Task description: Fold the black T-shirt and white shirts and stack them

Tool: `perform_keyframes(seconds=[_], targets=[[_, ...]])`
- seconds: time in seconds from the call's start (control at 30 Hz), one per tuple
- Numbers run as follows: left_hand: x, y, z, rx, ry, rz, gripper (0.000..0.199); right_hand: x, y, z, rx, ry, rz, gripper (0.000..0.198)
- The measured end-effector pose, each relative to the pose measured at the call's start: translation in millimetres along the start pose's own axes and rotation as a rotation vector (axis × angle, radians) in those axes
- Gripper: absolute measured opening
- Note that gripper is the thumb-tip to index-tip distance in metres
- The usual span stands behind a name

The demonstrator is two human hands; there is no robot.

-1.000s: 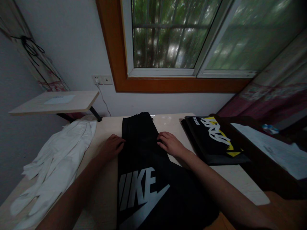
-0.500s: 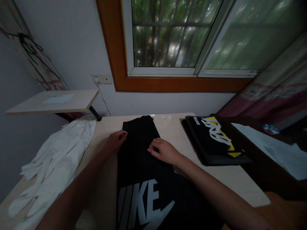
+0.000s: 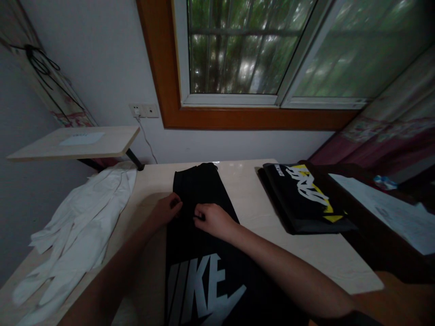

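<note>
Where the black garment (image 3: 200,185) is laid: on the pale table (image 3: 254,194), between white cloth (image 3: 84,217) and folded dark clothes (image 3: 288,199).
Left hand (image 3: 168,209): placed at the garment's left edge, fingers curled; whether it is pinched cannot be told.
Right hand (image 3: 215,221): held over the garment, fingers curled inward; its grip likewise cannot be told.

Before me, a pale counter (image 3: 244,190): white cloth (image 3: 81,222) left, black lettered garment (image 3: 197,242) centre, folded dark clothes (image 3: 288,194) right.
</note>
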State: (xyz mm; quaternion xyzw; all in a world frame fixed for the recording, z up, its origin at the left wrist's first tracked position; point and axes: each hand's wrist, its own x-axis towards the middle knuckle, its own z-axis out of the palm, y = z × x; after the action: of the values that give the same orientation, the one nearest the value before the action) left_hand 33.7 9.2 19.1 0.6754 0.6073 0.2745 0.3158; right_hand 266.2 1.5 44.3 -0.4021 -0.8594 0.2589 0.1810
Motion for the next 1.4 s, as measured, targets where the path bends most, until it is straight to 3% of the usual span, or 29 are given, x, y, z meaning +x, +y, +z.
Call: perform_keyframes(seconds=[0.2, 0.43, 0.73, 0.9, 1.07, 1.23, 1.4], targets=[[-5.6, -0.5, -2.6, -0.12, -0.098, -0.032, 0.032, -1.3, -14.5, 2.0, 0.146, 0.08, -0.03, 0.006], [1.7, 0.9, -1.6, -0.13, -0.103, -0.098, 0.038, -2.5, -23.8, 15.0, 0.161, 0.05, -0.052, 0.008], [52.2, -17.6, 5.8, -0.213, 0.104, -0.154, 0.068, -4.9, -20.8, 27.1, 0.121, -0.017, -0.065, 0.004], [81.3, -15.2, -0.1, -0.096, 0.085, -0.139, 0.072, 5.4, -15.4, 23.2, 0.121, 0.04, -0.073, 0.027], [90.5, -17.5, -2.5, -0.114, 0.052, -0.127, 0.073, 20.7, -3.0, 17.8, 0.095, 0.119, 0.051, 0.026], [91.0, -20.7, -1.5, -0.192, 0.04, -0.145, 0.069, 22.0, -10.8, 24.8, -0.003, -0.037, 0.099, 0.036], [93.5, -20.1, -2.0, -0.253, 0.018, -0.171, 0.068, 26.5, -34.8, 29.6, -0.31, -0.072, 0.164, 0.045]])
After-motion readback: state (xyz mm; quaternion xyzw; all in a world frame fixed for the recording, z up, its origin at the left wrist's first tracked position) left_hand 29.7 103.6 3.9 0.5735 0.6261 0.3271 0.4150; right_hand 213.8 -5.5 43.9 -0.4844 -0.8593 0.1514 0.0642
